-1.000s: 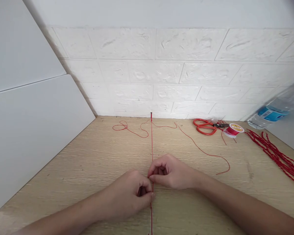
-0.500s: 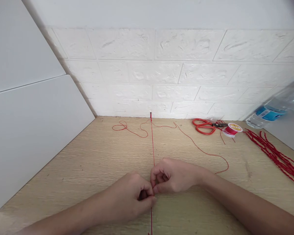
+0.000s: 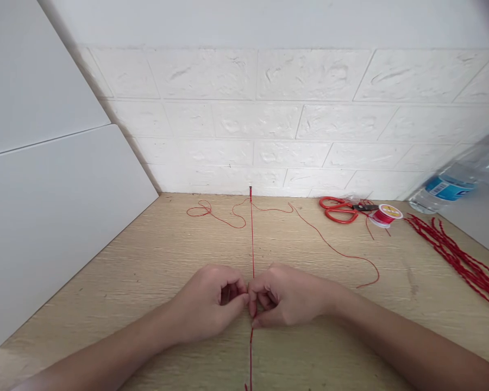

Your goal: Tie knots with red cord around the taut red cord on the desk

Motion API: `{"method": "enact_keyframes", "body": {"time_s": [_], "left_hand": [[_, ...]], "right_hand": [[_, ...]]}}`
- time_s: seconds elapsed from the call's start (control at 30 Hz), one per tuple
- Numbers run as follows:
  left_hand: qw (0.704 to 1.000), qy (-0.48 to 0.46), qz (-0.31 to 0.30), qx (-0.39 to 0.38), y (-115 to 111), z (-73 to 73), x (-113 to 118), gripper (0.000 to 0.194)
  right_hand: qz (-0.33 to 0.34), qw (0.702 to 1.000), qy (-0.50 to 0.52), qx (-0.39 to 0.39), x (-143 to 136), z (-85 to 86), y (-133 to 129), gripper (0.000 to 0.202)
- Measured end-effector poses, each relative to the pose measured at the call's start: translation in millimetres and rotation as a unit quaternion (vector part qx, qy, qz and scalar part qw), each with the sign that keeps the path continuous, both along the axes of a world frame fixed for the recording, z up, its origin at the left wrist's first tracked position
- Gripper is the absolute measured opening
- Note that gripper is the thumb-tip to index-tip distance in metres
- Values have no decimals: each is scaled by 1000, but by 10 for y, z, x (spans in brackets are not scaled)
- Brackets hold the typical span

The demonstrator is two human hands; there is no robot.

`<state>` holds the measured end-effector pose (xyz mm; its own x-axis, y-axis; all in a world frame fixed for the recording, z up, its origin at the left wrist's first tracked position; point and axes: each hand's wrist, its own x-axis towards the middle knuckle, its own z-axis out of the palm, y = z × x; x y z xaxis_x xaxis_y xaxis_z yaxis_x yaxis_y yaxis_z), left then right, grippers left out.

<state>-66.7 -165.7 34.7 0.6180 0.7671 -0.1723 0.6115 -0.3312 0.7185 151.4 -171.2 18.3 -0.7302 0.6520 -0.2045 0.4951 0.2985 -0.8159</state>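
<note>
A thin red cord [image 3: 252,244] runs taut from a small dark fixing at the foot of the wall down toward me. My right hand [image 3: 287,296] is pinched on this cord, just right of it, thumb and forefinger closing around it. Beside it my left hand [image 3: 218,301] is also closed, its thumb and forefinger pressed together close to the cord and the right fingertips. What the left fingertips hold, if anything, is too small to make out. Below the hands the cord looks thicker, with a small knot [image 3: 251,338] on it.
Loose red thread ends [image 3: 218,215] curl left and right of the fixing. Orange-handled scissors [image 3: 342,212], a spool of red thread [image 3: 385,216], a bundle of twisted red cords [image 3: 456,258] and a plastic bottle [image 3: 448,187] lie at right. White panels [image 3: 65,217] border the left.
My left hand has moved up and slightly left, from below the right fingertips to beside them. My right hand has barely moved. A knot on the cord now shows below the hands.
</note>
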Motion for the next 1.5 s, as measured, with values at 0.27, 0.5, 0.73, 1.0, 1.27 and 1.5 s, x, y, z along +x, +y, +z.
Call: {"method": "enact_keyframes", "body": {"time_s": [0.27, 0.5, 0.73, 1.0, 1.27, 1.5], "left_hand": [[986, -102, 132, 7, 153, -27, -32, 23], [969, -108, 213, 61, 248, -118, -34, 23], [957, -85, 244, 134, 420, -320, 2, 21], [905, 30, 338, 257, 1059, -384, 352, 48], [918, 54, 293, 262, 1312, -393, 452, 22], [935, -4, 148, 322, 1129, -306, 482, 17]], "right_hand": [[-10, 982, 14, 190, -82, -171, -178, 27], [-99, 964, 65, 239, -111, -245, -153, 6], [-276, 926, 25, 258, -39, -289, 216, 28], [-372, 880, -7, 294, 4, -353, 978, 14], [-385, 856, 12, 345, -85, -386, 1425, 40], [-315, 890, 69, 322, -86, -376, 1400, 42]]}}
